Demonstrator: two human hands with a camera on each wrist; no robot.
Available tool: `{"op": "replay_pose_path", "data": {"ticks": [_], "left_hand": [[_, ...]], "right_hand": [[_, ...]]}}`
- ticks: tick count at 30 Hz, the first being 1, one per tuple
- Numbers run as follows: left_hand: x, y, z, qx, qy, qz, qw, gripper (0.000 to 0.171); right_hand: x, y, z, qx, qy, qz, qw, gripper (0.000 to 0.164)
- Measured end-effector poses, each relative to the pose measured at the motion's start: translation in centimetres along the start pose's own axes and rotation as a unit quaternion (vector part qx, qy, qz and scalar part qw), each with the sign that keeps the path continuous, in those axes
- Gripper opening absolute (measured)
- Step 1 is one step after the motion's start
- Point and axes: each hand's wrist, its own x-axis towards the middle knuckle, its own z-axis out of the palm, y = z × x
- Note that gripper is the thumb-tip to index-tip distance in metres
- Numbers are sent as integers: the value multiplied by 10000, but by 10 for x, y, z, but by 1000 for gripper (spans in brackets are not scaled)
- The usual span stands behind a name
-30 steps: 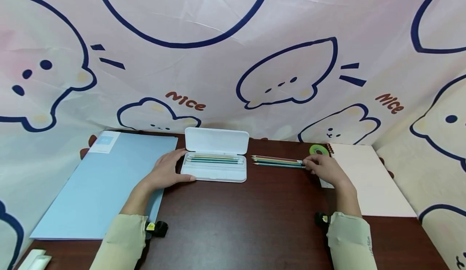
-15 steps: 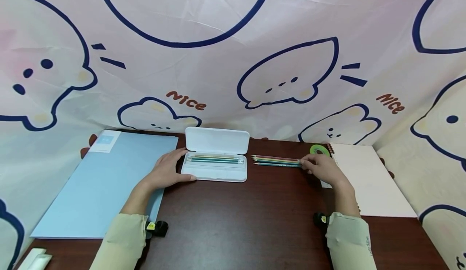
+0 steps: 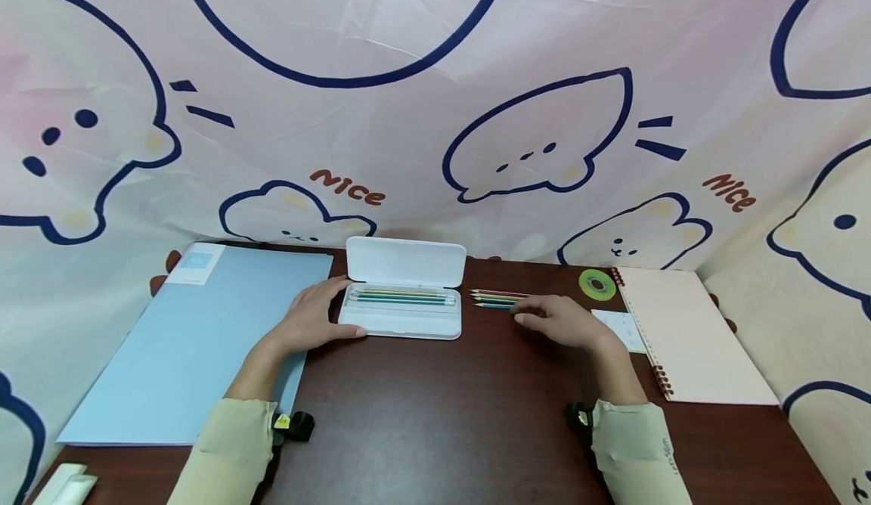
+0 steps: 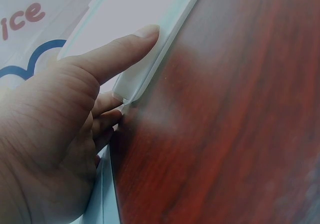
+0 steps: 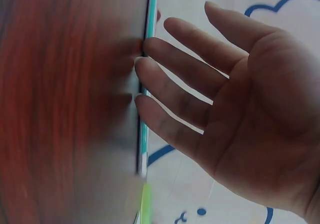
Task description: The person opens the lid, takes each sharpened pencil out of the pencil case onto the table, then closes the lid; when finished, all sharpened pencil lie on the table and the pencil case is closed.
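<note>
A white pencil case (image 3: 408, 326) lies with its lid raised at the back of the table, several pencils (image 3: 404, 298) in its upper part. My left hand (image 3: 309, 320) holds the case's left end, its thumb (image 4: 127, 51) over the front edge and the fingers at the end. Right of the case, several coloured pencils (image 3: 493, 299) lie side by side, tips toward it. My right hand (image 3: 565, 320) is over their blunt ends and hides them. In the right wrist view its fingers are spread and slightly bent, fingertips right at a teal pencil (image 5: 151, 13).
A large blue folder (image 3: 204, 339) lies at the left. On the right are a spiral notebook (image 3: 701, 339), a green tape roll (image 3: 597, 284) and a small pale card (image 3: 621, 328). A patterned cloth (image 3: 408, 134) hangs behind the table. White objects (image 3: 64, 486) lie at the front left.
My right hand has let go of the blunt pencil ends and moved left over the pencils, baring the tape roll and card. The left hand and the case have stayed in place.
</note>
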Motion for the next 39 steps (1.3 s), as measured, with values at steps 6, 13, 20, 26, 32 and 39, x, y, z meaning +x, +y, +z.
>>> {"op": "replay_pose_path", "data": {"ticks": [6, 13, 20, 26, 32, 39], "left_hand": [[0, -2, 0, 25, 11, -13, 10000, 99], [2, 0, -3, 22, 58, 33, 10000, 97], [0, 0, -4, 35, 82, -51, 9999, 97], [-1, 2, 1, -44, 70, -116, 9999, 97], [-1, 2, 3, -7, 102, -103, 9999, 97], [-2, 0, 2, 16, 89, -106, 9999, 98]], "right_hand": [[8, -12, 10, -5, -219, -206, 9995, 40], [20, -35, 15, 64, -109, -366, 9993, 39], [52, -70, 26, 250, 290, -635, 9972, 33], [69, -88, 40, -58, 77, -577, 9983, 34], [73, -95, 48, -233, -54, -601, 9979, 32], [75, -97, 51, -413, -105, -750, 9963, 28]]}}
